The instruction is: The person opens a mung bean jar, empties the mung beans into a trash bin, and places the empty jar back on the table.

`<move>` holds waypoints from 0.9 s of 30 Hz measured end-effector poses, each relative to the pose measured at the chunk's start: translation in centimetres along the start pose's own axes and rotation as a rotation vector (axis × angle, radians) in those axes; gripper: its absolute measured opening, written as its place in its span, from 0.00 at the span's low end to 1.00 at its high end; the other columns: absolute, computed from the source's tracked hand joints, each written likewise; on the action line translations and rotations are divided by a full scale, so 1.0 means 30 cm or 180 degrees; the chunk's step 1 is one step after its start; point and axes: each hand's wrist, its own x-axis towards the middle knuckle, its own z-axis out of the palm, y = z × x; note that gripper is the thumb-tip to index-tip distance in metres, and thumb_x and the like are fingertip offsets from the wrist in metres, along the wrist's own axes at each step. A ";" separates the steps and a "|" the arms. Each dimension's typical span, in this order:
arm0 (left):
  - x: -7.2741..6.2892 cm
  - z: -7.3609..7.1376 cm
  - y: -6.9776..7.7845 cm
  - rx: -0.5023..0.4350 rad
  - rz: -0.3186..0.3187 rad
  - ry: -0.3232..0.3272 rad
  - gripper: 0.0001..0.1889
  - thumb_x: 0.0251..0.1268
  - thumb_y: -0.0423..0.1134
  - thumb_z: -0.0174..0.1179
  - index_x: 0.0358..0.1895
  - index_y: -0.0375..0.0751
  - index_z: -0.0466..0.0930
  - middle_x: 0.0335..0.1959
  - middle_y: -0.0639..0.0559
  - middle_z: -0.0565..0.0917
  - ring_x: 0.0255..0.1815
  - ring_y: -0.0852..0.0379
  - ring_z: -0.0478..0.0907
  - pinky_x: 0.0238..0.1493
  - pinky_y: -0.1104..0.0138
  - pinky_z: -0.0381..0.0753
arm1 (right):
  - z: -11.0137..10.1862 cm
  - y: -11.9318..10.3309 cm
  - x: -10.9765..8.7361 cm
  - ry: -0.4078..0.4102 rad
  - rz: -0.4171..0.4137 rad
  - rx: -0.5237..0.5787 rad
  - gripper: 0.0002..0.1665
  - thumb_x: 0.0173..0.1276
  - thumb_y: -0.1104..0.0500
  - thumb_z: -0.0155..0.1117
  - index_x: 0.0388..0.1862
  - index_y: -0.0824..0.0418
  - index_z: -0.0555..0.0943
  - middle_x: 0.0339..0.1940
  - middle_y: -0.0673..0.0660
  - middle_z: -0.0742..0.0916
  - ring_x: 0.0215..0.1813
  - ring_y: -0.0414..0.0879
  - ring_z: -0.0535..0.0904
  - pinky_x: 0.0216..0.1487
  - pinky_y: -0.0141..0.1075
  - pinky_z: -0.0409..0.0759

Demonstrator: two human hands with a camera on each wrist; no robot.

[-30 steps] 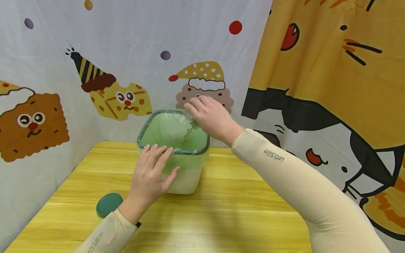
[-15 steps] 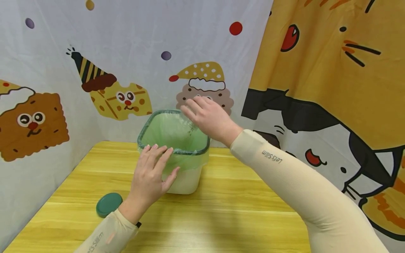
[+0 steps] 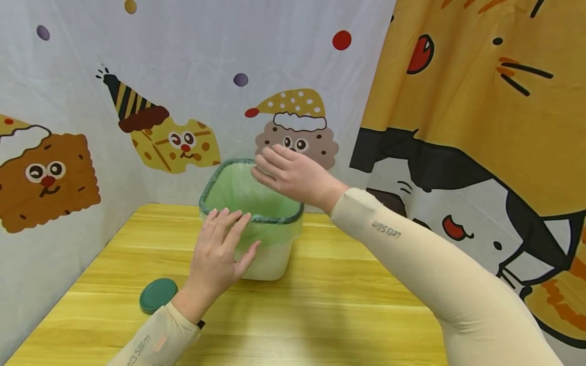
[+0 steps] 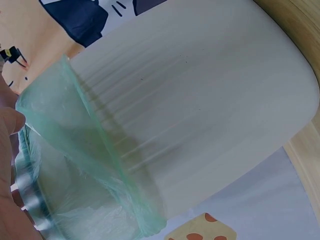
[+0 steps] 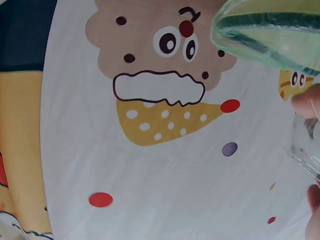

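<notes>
A pale waste bin (image 3: 267,262) stands on the table, lined with a thin green bag (image 3: 270,236) folded over its dark rim. My left hand (image 3: 217,249) touches the near left of the rim with its fingertips, the thumb spread out to the side. Over the far right part of the bin's mouth, my right hand (image 3: 293,173) holds a clear jar (image 5: 306,145). In the right wrist view the jar sits between thumb and fingers; from the head the hand covers it. Left of my left hand, a round dark green lid (image 3: 158,295) lies on the table.
The bin stands on a yellow wood-grain table (image 3: 348,284). Close behind it hangs a white curtain (image 3: 183,61) printed with cartoon food. An orange curtain (image 3: 458,101) with cartoon animals hangs at the right.
My right hand has shifted slightly left and turned over the bin's mouth. Small brown bits falling from the jar earlier no longer show. The left hand has stayed at the rim.
</notes>
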 end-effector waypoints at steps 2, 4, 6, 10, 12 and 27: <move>0.000 0.001 0.000 0.0001 0.0005 0.0006 0.29 0.83 0.57 0.54 0.63 0.32 0.84 0.55 0.32 0.85 0.59 0.28 0.82 0.69 0.36 0.77 | 0.004 -0.008 -0.001 0.0058 -0.0101 -0.0100 0.28 0.84 0.65 0.55 0.79 0.51 0.74 0.73 0.54 0.81 0.75 0.51 0.76 0.81 0.42 0.71; 0.000 0.001 0.000 0.0000 0.0010 0.0007 0.29 0.83 0.57 0.54 0.63 0.32 0.84 0.55 0.32 0.85 0.59 0.27 0.82 0.69 0.36 0.77 | 0.006 -0.016 -0.003 0.0065 -0.0182 -0.0166 0.28 0.85 0.66 0.54 0.79 0.50 0.73 0.74 0.54 0.81 0.75 0.51 0.76 0.82 0.42 0.70; 0.002 0.001 0.001 -0.0008 0.0015 0.0018 0.29 0.83 0.57 0.54 0.63 0.32 0.84 0.55 0.32 0.85 0.58 0.27 0.82 0.69 0.36 0.77 | 0.006 -0.022 -0.004 0.0047 -0.0239 -0.0208 0.29 0.84 0.67 0.53 0.80 0.50 0.72 0.75 0.53 0.81 0.76 0.51 0.76 0.82 0.43 0.69; 0.004 0.003 0.001 -0.0034 0.0018 0.0025 0.29 0.83 0.56 0.55 0.64 0.32 0.83 0.56 0.32 0.85 0.59 0.28 0.82 0.69 0.36 0.77 | 0.009 -0.030 -0.006 0.0038 -0.0263 -0.0233 0.30 0.84 0.68 0.52 0.80 0.50 0.73 0.75 0.53 0.81 0.75 0.50 0.76 0.82 0.43 0.69; 0.004 0.004 0.001 -0.0038 0.0016 0.0027 0.29 0.83 0.56 0.55 0.64 0.32 0.83 0.56 0.32 0.85 0.59 0.28 0.82 0.69 0.36 0.77 | 0.009 -0.030 -0.005 0.0051 -0.0250 -0.0232 0.29 0.84 0.68 0.52 0.79 0.50 0.73 0.75 0.53 0.81 0.74 0.50 0.76 0.82 0.43 0.69; 0.002 0.002 0.001 -0.0003 0.0003 0.0001 0.29 0.83 0.57 0.53 0.64 0.32 0.83 0.56 0.32 0.85 0.60 0.28 0.81 0.70 0.36 0.77 | 0.001 -0.032 0.001 -0.0036 -0.0209 -0.0184 0.30 0.84 0.68 0.53 0.80 0.51 0.73 0.75 0.54 0.80 0.75 0.51 0.76 0.82 0.43 0.69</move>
